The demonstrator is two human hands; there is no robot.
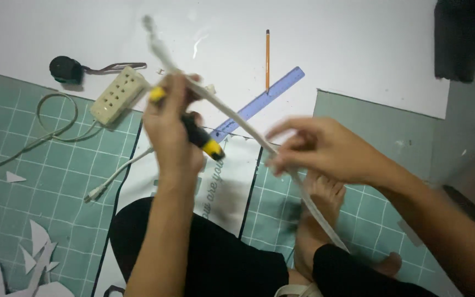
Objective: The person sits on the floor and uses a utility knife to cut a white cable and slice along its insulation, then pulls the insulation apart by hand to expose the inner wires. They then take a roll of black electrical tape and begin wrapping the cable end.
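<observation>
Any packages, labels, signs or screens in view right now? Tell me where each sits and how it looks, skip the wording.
Printed sheet: on the floor under the left hand, between the green cutting mats; white, black edges, grey lettering.
Ruler: beyond the hands, on the white board; blue strip with printed markings.
No packages or screens.

A cream plastic power strip (118, 95) is lying at the edge of the green gridded cutting mat (39, 181), its pale cord (56, 129) looping across that mat. Beyond the strip, a black round object (65, 70) is sitting on the white sheet (331, 44). To its right, an orange pencil (267, 59) and a blue plastic ruler (259, 103) are resting there. White paper scraps (34, 253) are lying on the mat, below the strip.
</observation>
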